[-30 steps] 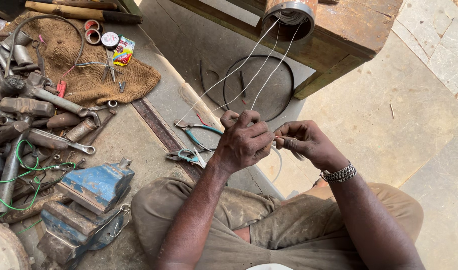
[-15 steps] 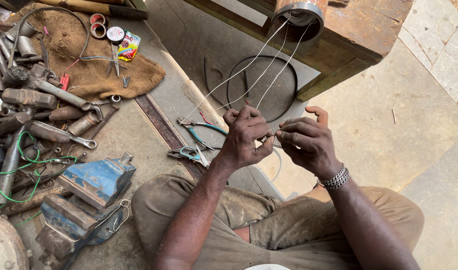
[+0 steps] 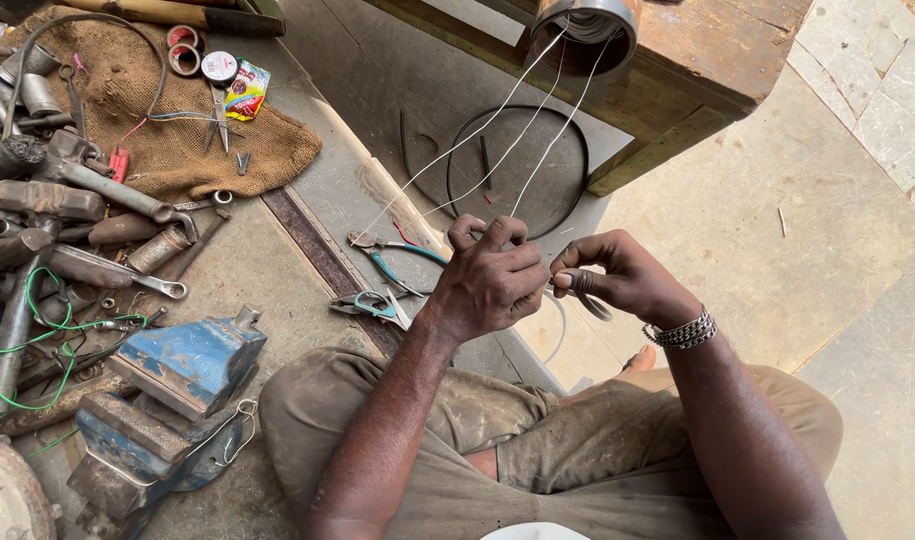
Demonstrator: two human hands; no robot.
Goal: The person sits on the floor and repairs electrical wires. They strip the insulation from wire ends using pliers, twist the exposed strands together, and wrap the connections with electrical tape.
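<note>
compared with half a second earlier, the view sits slightly lower and the right hand's fingers are more tightly curled. from left: blue vise (image 3: 173, 365) on the floor; teal-handled pliers (image 3: 398, 260) lying just beside the left hand (image 3: 493, 280), which is closed around the thin wires (image 3: 508, 150); right hand (image 3: 618, 275), fingers curled, pinching the wire ends together with a small dark loop, metal bracelet (image 3: 683, 330) at the wrist. three pale strands run taut, fanning upward to a metal spool (image 3: 588, 30) on the wooden bench (image 3: 718, 60).
</note>
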